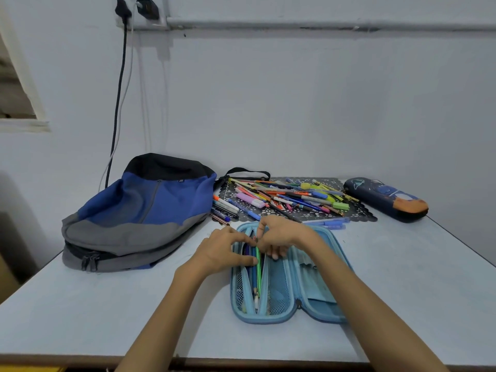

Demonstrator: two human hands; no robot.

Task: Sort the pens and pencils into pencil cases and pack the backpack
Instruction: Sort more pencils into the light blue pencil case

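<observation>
The blue pencil case (pixel 319 288) lies unzipped and flat in the lower middle of the frame, so its mesh pocket faces up for loading. The left hand (pixel 225 251) lies relaxed with its fingers spread on the pocket's edge, probably to hold it open. The right hand (pixel 281 237) has curled fingers that seem to pinch the top of a green pencil (pixel 258 269), guiding it in. The unsorted pens (pixel 290 197) sit just above within reach, beside the backpack (pixel 139 210) at middle left.
</observation>
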